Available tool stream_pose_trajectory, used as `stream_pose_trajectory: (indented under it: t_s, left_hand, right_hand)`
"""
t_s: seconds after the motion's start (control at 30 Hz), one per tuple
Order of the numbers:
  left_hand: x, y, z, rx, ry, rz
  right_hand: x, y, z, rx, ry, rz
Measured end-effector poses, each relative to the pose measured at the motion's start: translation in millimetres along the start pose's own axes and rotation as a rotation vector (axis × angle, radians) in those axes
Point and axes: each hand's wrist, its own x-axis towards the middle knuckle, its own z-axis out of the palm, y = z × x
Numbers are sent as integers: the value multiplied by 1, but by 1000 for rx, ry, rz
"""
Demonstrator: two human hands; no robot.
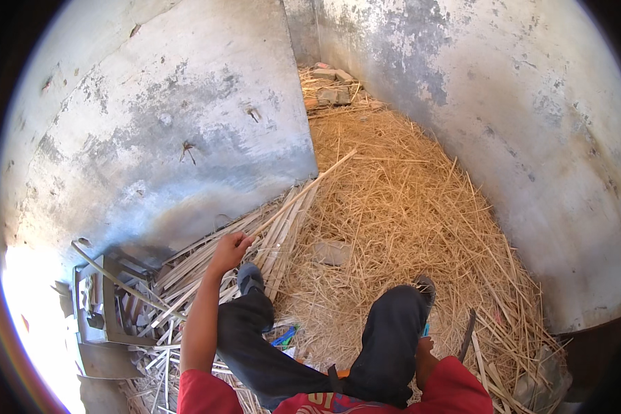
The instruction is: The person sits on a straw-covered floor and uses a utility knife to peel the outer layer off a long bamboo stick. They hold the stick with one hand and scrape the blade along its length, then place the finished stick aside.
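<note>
My left hand [229,252] is closed on one end of a long, thin wooden strip [303,191], which slants up and away to the right over the other strips. A loose bundle of pale split strips [281,231] lies on the floor beyond that hand, by my left shoe [250,279]. Low beside my right knee, my right hand [426,355] is partly hidden by the leg and sleeve. Its fingers look curled, with a bit of turquoise [426,330] showing above them. Just right of it a dark, narrow, slightly curved piece [468,335] stands up from behind my red sleeve.
Straw-like shavings [400,200] cover the floor between a worn wall [517,131] on the right and a wall panel [186,124] on the left. Bricks [333,95] lie at the far end. A battered frame [103,303] stands at the left, near bright light.
</note>
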Motion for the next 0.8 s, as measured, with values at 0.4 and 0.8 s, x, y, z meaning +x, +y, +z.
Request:
stream_pose_trajectory:
  t_s: [0.4,0.8]
  left_hand:
    - [-4,6,-10,0,-36,-8]
    - [-18,-10,-26,-30,19,-76]
  right_hand:
    - [-10,19,-32,-98,-46,-260]
    - [-1,16,-20,-25,-42,-195]
